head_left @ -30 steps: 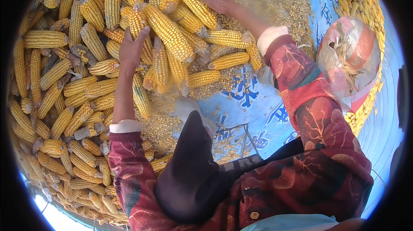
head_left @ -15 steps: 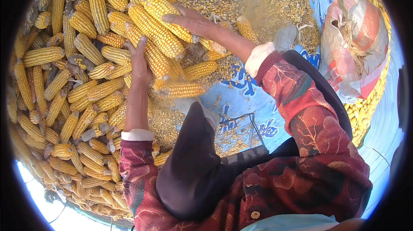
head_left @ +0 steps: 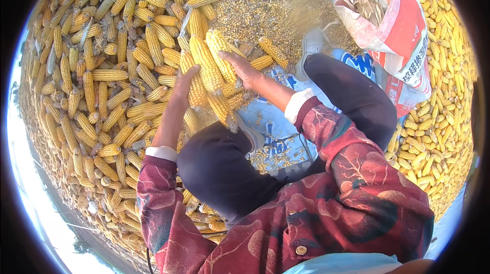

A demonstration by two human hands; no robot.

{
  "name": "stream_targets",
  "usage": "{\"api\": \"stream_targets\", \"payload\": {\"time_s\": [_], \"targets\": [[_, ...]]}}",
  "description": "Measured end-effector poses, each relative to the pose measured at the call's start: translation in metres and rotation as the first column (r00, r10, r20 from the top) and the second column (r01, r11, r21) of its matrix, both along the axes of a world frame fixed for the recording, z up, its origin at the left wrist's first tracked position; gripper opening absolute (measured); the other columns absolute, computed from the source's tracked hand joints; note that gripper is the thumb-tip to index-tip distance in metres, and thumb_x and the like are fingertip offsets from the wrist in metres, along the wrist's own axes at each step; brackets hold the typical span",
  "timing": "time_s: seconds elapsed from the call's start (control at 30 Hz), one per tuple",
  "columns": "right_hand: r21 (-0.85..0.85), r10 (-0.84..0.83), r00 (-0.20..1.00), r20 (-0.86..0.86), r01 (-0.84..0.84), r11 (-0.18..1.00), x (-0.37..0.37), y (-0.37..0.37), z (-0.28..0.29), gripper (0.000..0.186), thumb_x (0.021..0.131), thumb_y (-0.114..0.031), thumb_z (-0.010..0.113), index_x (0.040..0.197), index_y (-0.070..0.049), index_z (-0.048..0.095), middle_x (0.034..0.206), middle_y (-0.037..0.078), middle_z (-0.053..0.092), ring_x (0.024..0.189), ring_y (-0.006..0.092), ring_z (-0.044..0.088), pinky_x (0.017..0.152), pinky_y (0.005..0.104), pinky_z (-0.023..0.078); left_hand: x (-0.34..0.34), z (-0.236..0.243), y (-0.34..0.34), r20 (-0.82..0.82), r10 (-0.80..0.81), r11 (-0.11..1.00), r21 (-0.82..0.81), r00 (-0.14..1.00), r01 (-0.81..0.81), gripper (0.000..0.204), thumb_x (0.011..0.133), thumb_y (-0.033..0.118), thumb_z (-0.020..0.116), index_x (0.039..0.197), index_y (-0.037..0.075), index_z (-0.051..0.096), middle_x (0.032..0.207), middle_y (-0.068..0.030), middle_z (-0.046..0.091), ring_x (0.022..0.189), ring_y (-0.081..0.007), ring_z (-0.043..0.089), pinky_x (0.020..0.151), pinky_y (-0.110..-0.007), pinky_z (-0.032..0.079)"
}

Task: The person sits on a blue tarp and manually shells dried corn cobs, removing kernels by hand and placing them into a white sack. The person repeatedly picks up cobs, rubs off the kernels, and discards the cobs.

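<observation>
Several yellow ears of corn [head_left: 206, 65] are bunched between my two hands, above the left knee and shin. My left hand [head_left: 185, 82] presses the left side of the bunch, thumb up. On its right side, my right hand [head_left: 242, 70] grips with the thumb over an ear. The palms and some fingertips are hidden behind the ears. One ear [head_left: 221, 108] points down toward my left shoe, at the near end of the bunch; whether a hand touches it I cannot tell. Just right of my right hand, more ears [head_left: 273, 52] lie loose.
A large heap of corn ears [head_left: 115, 95] fills the left side. Loose kernels [head_left: 270, 6] cover the ground ahead, over a blue printed sheet [head_left: 280, 146]. A red and white woven sack [head_left: 403, 24] holding dry husks stands right, beside another corn heap [head_left: 439, 105].
The view has shifted, showing more of both heaps. My right hand has come nearer to me, and the bunch of ears between my hands stands more upright. Both hands still hold ears.
</observation>
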State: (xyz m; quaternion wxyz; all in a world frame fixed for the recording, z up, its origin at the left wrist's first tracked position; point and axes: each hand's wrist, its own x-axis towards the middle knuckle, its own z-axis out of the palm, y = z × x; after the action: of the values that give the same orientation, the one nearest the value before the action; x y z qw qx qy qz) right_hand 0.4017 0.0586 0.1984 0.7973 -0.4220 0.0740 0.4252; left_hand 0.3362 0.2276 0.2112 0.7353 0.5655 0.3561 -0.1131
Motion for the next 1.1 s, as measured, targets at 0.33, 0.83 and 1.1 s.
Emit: {"api": "stream_targets", "payload": {"time_s": [0.33, 0.83, 1.1], "targets": [[0.326, -0.607, 0.183, 0.773, 0.707, 0.627, 0.044, -0.483, 0.298, 0.062, 0.09, -0.045, 0.035, 0.133, -0.001, 0.03, 0.131, 0.02, 0.041, 0.121, 0.032, 0.04, 0.099, 0.0471, 0.036, 0.052, 0.37, -0.379, 0.85, -0.519, 0.797, 0.52, -0.091, 0.309, 0.056, 0.079, 0.035, 0.056, 0.12, -0.002, 0.044, 0.105, -0.0228, 0.056, 0.094, -0.0273, 0.06, 0.081, -0.034, 0.05], [-0.368, -0.18, 0.774, 0.607, 0.475, 0.799, 0.154, -0.3, 0.113, 0.038, 0.089, -0.028, 0.049, 0.121, -0.008, 0.046, 0.089, 0.008, 0.059, 0.073, 0.0138, 0.058, 0.06, 0.0265, 0.046, 0.009, 0.048, 0.074, 0.284, 0.13, 0.944, 0.258, 0.95, -0.206, 0.047, 0.081, 0.028, 0.054, 0.122, 0.004, 0.048, 0.112, -0.0128, 0.054, 0.095, -0.0243, 0.055, 0.075, -0.037, 0.049], [-0.634, 0.451, 0.84, 0.3, -0.178, 0.753, 0.188, -0.005, -0.038, 0.044, 0.091, -0.035, 0.048, 0.121, -0.003, 0.046, 0.102, 0.013, 0.058, 0.079, 0.0169, 0.058, 0.063, 0.0278, 0.049, 0.022, -0.126, 0.239, -0.087, 0.23, 0.486, 0.873, 0.969, -0.037, 0.068, 0.078, 0.034, 0.057, 0.13, -0.005, 0.036, 0.121, -0.0252, 0.048, 0.114, -0.0372, 0.045, 0.093, -0.043, 0.036]]}}
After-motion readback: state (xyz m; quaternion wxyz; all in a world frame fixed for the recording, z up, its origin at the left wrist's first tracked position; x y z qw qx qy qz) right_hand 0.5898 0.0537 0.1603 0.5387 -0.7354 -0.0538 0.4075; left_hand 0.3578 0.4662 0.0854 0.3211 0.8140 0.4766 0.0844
